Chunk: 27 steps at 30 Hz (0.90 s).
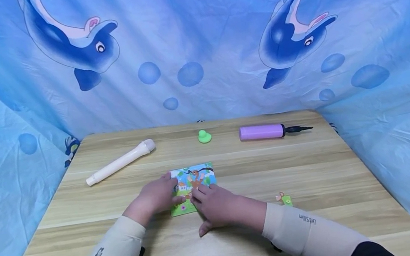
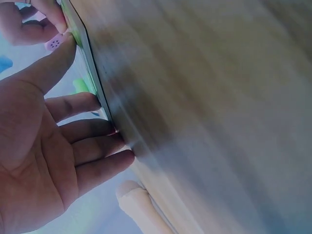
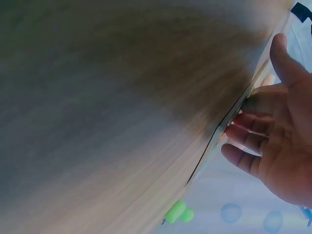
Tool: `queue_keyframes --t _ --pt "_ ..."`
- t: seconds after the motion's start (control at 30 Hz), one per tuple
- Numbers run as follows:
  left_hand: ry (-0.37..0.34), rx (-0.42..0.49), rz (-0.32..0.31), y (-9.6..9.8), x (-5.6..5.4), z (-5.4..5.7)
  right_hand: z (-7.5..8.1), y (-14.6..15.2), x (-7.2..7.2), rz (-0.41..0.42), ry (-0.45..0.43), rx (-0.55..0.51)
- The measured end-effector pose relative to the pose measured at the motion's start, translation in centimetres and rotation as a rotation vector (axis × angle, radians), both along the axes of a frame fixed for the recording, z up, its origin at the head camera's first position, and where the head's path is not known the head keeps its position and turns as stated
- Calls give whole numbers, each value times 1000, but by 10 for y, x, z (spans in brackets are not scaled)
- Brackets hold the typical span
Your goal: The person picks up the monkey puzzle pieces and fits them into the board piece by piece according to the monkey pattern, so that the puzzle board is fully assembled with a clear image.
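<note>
A flat, square picture board [image 1: 205,176] lies on the table, printed with a brown animal, a branch, a small house and green grass. At its left side my left hand [image 1: 158,196] rests with fingertips along the edge and the thumb on the picture. My right hand [image 1: 217,204] presses its fingertips onto the lower right of the board, thumb held out to the side, and covers that corner. In the right wrist view the fingers of the right hand [image 3: 273,131] touch the board's surface. A small loose cut-out piece [image 1: 286,199], green and pink, lies to the right beside the right forearm.
Behind the board stands a light green rubber-duck-like toy [image 1: 204,137]. A white microphone-shaped stick [image 1: 120,162] lies at the back left, and a purple hand pump [image 1: 261,132] with a black nozzle at the back right. Blue dolphin-print curtains [image 1: 193,38] surround the wooden table [image 1: 334,163].
</note>
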<state>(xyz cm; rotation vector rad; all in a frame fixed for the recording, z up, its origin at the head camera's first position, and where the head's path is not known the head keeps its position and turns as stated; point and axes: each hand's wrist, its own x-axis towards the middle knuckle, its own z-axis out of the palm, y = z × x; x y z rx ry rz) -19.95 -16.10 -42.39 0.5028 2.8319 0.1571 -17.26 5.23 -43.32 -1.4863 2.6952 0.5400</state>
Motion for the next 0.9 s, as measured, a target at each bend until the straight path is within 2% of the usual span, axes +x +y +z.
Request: queue_keyframes --t 0.2,0.3,0.43,0.53,0.63,0.73,0.9 --pt "13 -17 -10 1 -1 -5 8 14 7 -64 -192 33" --pt "22 -20 -7 1 -2 -7 10 22 9 -84 -303 12" --pt "34 -34 -23 1 -2 -6 9 37 1 -87 -401 -114" --pt "31 -38 -29 2 -1 -5 12 53 -6 -115 -422 -208" --pt "22 -48 -20 2 -1 -3 19 76 -10 -213 -433 -265" --pt "20 -58 -21 1 -1 -2 25 104 -11 -364 -442 -278" --pt "17 -50 -26 -1 -1 -2 28 148 -11 -618 -437 -192"
